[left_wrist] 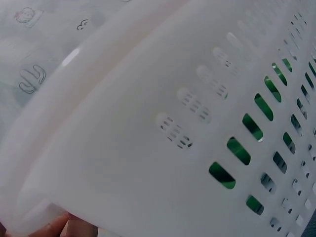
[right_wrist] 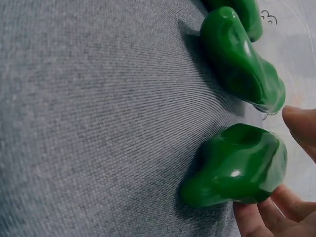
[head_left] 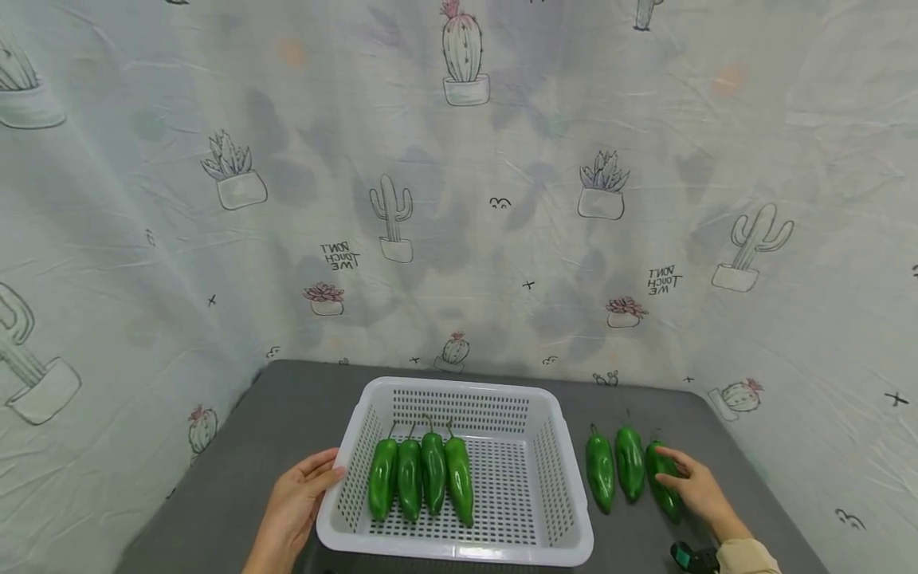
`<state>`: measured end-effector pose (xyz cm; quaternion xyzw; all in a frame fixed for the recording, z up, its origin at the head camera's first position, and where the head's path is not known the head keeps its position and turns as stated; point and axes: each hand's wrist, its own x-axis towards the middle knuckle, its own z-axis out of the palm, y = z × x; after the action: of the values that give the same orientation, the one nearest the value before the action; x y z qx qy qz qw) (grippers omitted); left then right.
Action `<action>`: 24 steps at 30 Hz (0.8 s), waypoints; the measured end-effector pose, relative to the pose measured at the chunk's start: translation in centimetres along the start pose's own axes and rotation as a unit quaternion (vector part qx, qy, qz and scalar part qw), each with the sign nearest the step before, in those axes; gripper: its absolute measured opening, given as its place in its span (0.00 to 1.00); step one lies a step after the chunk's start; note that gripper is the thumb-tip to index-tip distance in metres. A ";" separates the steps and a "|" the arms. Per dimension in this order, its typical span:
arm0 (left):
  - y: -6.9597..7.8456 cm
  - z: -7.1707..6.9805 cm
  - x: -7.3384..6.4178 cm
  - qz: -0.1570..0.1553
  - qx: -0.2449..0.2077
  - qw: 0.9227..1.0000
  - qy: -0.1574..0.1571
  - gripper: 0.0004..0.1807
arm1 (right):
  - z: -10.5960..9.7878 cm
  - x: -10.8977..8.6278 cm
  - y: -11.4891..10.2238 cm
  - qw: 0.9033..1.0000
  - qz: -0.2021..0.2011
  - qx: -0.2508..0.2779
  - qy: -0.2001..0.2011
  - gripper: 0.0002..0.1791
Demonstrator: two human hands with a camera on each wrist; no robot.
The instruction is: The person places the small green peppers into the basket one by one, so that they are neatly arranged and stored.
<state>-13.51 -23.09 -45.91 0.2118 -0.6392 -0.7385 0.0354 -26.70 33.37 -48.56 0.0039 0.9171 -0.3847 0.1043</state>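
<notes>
On the left, my left hand point(head_left: 297, 498) grips the side rim of a white perforated plastic basket point(head_left: 459, 550); the left wrist view shows its fingertips at the rim's underside. Several green peppers point(head_left: 409, 478) lie side by side in the basket's left half, stems pointing away. Right of the basket, three more lie in a row on the grey table. My right hand point(head_left: 696, 490) is at the rightmost pepper point(right_wrist: 242, 165), its fingertips against one side. In the right wrist view the thumb point(right_wrist: 301, 123) stands apart from that pepper, which rests on the tabletop.
The other two loose peppers, the left one point(head_left: 600, 469) and the middle one point(head_left: 630, 462), lie between the basket and my right hand. A pale curtain point(head_left: 459, 199) printed with cacti hangs behind the grey table point(head_left: 287, 406) and along its sides.
</notes>
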 end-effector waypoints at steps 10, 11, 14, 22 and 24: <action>0.0 0.1 0.1 0.009 0.004 1.000 -0.003 0.32 | 0.0 1.1 0.7 1.000 0.000 -0.023 -0.004 0.36; 0.0 0.1 0.1 0.008 0.004 1.000 -0.001 0.32 | 0.0 1.1 0.7 1.000 0.001 -0.026 -0.003 0.36; -0.1 0.1 0.1 0.006 0.004 1.000 0.001 0.31 | 0.1 1.2 0.8 0.999 0.002 -0.034 -0.004 0.36; 0.0 0.1 0.1 0.005 0.007 1.000 0.002 0.32 | 0.2 1.6 0.8 1.000 0.008 -0.022 -0.009 0.36; 0.0 0.0 0.1 0.005 0.007 1.000 0.002 0.32 | 0.3 1.6 0.8 1.000 0.013 -0.020 -0.011 0.36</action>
<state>-13.58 -23.06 -45.95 0.2101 -0.6451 -0.7336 0.0387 -28.13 33.65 -49.65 0.0092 0.9232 -0.3652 0.1190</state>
